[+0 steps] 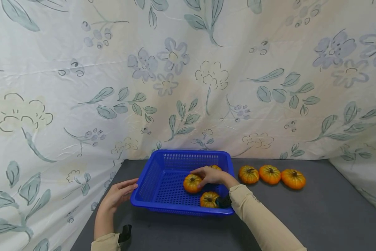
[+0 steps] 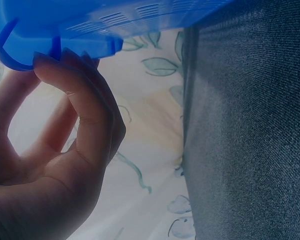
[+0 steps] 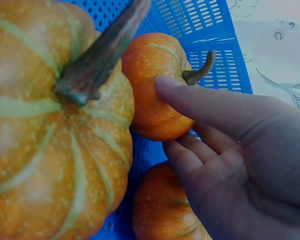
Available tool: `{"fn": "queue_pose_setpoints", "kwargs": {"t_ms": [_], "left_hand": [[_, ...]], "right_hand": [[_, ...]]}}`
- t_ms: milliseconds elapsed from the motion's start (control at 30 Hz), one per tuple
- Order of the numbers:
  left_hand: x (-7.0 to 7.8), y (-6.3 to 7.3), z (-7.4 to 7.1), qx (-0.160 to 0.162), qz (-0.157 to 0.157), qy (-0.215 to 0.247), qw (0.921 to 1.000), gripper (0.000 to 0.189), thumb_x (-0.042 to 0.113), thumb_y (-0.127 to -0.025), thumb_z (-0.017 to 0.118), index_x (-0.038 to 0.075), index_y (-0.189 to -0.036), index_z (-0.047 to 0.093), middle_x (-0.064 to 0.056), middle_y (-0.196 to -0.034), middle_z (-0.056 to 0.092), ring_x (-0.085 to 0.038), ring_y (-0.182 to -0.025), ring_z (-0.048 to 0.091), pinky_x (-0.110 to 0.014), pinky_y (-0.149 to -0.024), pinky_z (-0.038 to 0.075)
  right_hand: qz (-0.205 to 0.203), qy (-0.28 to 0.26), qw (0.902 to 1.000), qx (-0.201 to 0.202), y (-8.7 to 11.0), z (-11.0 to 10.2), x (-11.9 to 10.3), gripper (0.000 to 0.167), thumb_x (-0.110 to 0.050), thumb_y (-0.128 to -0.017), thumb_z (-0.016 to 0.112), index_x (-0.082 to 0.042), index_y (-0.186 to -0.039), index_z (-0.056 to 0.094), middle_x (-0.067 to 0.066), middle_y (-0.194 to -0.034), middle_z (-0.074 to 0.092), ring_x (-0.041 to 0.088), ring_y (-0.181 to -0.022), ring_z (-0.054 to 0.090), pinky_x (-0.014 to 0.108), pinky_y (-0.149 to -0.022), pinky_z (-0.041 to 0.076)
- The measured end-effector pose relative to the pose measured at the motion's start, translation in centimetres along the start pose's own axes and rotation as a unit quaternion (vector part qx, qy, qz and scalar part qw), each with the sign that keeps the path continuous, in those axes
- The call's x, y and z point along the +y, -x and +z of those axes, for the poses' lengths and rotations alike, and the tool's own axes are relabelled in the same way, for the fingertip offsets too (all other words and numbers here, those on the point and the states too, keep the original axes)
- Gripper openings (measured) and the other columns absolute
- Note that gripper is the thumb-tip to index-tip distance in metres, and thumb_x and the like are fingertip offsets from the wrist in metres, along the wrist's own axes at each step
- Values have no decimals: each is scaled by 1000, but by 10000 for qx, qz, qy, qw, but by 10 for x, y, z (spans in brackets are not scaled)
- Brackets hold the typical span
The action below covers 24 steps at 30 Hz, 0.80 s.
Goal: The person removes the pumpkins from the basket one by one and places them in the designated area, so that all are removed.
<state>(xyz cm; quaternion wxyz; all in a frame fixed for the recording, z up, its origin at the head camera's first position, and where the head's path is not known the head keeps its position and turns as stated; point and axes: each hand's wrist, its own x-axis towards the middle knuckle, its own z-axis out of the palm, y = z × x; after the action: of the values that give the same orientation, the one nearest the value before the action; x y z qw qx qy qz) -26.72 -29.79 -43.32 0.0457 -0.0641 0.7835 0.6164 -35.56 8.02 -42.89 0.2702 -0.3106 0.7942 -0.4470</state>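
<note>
One pumpkin [image 1: 192, 184] sits inside the basket [image 1: 175, 208], pinched by the right hand [image 1: 211, 175] between thumb and fingers. A near pumpkin [image 1: 208, 199] and a far pumpkin [image 1: 215, 167] lie beside it; a row of three [image 1: 270, 174] rests on the desk [image 1: 326, 212] to the right. The left hand [image 1: 120, 193] grips the basket's left rim. The rounded skin could slip from the pinch, the wristband [image 1: 223, 201] could knock the near pumpkin, and a tug on the rim could set the load rolling.

Orange pumpkin [image 1: 192, 184]; inside blue basket [image 1: 175, 208]
</note>
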Motion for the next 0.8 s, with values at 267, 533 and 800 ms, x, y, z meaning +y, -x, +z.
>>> {"fn": "queue_pose_setpoints", "kwargs": {"t_ms": [267, 533, 800], "left_hand": [[0, 0, -1, -22, 0, 16, 10000, 57, 28, -91, 69, 0, -138, 53, -4, -120, 69, -10, -96, 68, -36, -88, 55], [-1, 0, -1, -26, 16, -5, 10000, 57, 28, -91, 69, 0, -138, 53, -4, -120, 69, -10, -96, 68, -36, -87, 55], [-1, 0, -1, -18, 26, -14, 10000, 57, 30, -91, 69, 0, -137, 54, -6, -123, 68, -12, -99, 68, -37, -88, 55]], "right_hand": [[50, 152, 9998, 88, -2, 0, 1, 61, 4, -90, 64, 4, -146, 39, 23, -151, 40, 39, -144, 33, 51, -114, 32], [-28, 241, 9990, 366, -5, -2, -3, 63, -3, -90, 67, -5, -147, 41, 17, -153, 41, 34, -144, 36, 49, -115, 32], [-354, 273, 9982, 398, -3, -6, -14, 65, -3, -90, 66, -5, -149, 38, 16, -153, 41, 32, -141, 40, 47, -113, 36]]}}
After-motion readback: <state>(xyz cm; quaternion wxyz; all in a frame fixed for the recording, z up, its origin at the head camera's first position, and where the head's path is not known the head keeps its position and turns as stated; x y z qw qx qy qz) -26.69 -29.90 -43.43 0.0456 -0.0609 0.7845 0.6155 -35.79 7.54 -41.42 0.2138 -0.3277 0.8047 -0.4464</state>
